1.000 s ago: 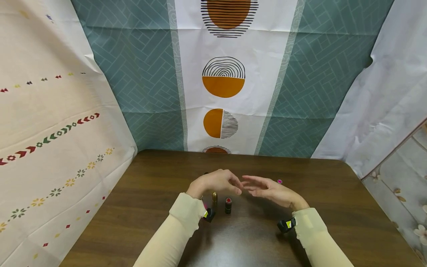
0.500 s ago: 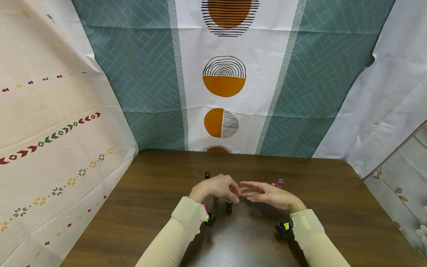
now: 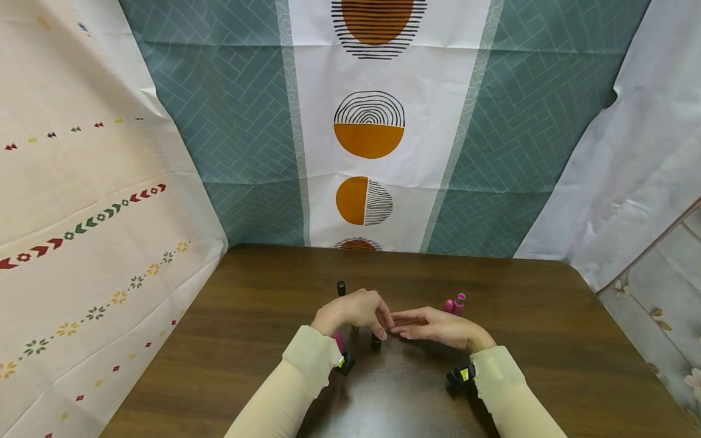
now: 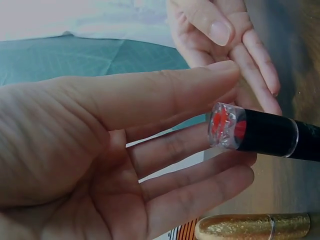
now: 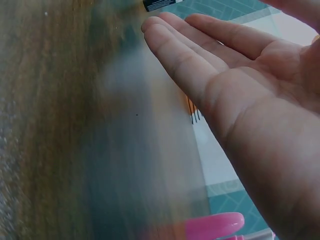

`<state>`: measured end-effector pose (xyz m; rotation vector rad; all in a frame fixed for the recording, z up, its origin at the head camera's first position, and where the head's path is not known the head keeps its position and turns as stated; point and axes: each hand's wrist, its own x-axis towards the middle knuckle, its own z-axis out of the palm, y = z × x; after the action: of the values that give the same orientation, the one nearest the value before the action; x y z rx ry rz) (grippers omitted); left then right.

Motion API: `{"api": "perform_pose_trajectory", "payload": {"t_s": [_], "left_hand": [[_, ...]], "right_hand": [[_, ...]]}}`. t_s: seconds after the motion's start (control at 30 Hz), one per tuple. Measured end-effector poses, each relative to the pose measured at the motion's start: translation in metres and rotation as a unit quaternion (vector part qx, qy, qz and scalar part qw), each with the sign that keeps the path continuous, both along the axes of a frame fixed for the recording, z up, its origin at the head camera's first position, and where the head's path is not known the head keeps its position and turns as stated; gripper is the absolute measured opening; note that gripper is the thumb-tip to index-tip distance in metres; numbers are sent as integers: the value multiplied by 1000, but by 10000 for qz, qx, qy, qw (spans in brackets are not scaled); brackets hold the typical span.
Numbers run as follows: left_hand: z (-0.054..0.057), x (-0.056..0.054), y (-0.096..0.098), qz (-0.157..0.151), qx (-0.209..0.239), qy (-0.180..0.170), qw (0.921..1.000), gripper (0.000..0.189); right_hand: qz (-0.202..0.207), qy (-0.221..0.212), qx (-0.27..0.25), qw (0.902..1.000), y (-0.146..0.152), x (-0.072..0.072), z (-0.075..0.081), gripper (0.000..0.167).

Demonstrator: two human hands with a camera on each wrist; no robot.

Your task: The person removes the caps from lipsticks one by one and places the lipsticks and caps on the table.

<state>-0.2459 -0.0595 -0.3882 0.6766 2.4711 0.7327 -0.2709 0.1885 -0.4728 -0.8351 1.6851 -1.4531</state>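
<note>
My left hand (image 3: 355, 311) hovers over a black lipstick tube (image 4: 267, 130) with a clear, red-tinted end. In the left wrist view the thumb tip lies just above that end, while the long fingers extend behind it, extended and loosely spread. A shiny gold tube (image 4: 242, 227) stands beside the lipstick, partly covered by the left hand in the head view. My right hand (image 3: 438, 327) faces it from the right, fingers straight and holding nothing. Its fingertips come right up to the left hand's, near the black tube's base (image 5: 160, 4) in the right wrist view.
Behind the left hand stands a black-topped tube (image 3: 341, 288). By the left wrist is a pink item (image 3: 338, 340), partly hidden. Two pink tubes (image 3: 457, 304) stand beyond the right hand on the brown wooden table (image 3: 263, 292). Patterned cloths hang behind and at the sides.
Both hands have sunk lower and nearer the front, the left now covering more of the black lipstick. The right hand has shifted leftward, uncovering the pink tubes behind it.
</note>
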Motion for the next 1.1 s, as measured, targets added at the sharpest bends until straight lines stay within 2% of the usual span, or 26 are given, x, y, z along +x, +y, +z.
{"api": "perform_pose_trajectory", "payload": {"t_s": [0.2,0.43,0.63,0.9,1.1], "left_hand": [[-4,1,-1,-85,-63,130,9999,17],[-7,-1,-4,-25,26,356,9994,11],[-4,-4,-5,1,129,370,9992,11],[-2,-10,-5,172,367,445,9982,9],[1,-10,-6,135,479,500,9975,10]], "right_hand": [[-17,59,-16,10000,-4,0,-2,50],[-104,45,-153,9998,-9,0,-5,45],[-138,-9,-255,9996,-15,1,-11,43],[-575,102,-9,9983,-23,4,-13,47],[-534,215,69,9983,-28,5,-13,46]]}}
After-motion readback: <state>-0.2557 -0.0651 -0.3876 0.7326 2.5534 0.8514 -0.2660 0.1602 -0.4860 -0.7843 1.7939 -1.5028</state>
